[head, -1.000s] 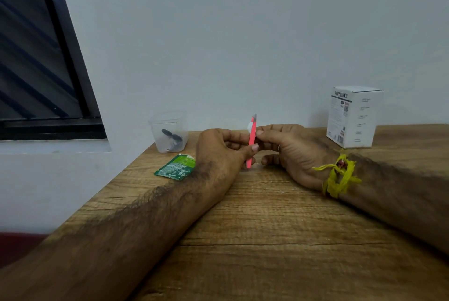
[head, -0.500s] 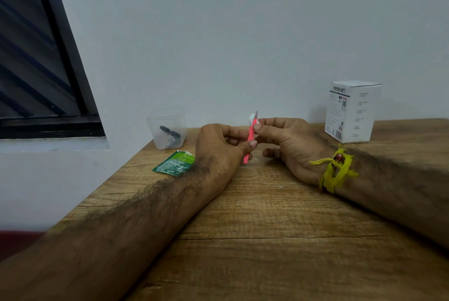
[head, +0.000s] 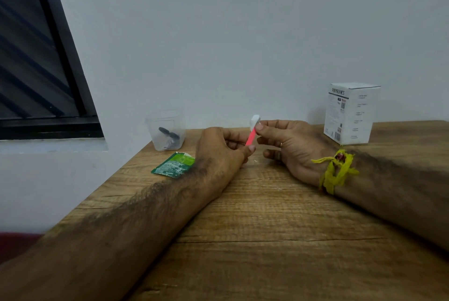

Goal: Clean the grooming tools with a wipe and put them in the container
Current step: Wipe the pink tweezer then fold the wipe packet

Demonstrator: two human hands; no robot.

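Head view: both forearms lie on the brown wood-grain table (head: pixel 267 240), hands meeting near the far edge. The left hand (head: pixel 218 152) pinches the lower end of a thin pink grooming tool (head: pixel 251 137), thumb tip on the stick, other fingers curled in. The tool stands tilted, top leaning right, lifted off the table between the hands. The right hand (head: pixel 289 145) pinches a small white wipe (head: pixel 255 121) around the tool's upper end with thumb and forefinger (wipe covers the tip, so the tool's end is hidden). A yellow thread band (head: pixel 336 172) wraps the right wrist. The clear plastic container (head: pixel 166 130) sits left of the hands by the wall, with a dark tool (head: pixel 169 133) inside. A torn green sachet (head: pixel 173 165) lies flat just in front of the container, beside the left wrist. A white printed carton (head: pixel 351 112) stands upright at far right.
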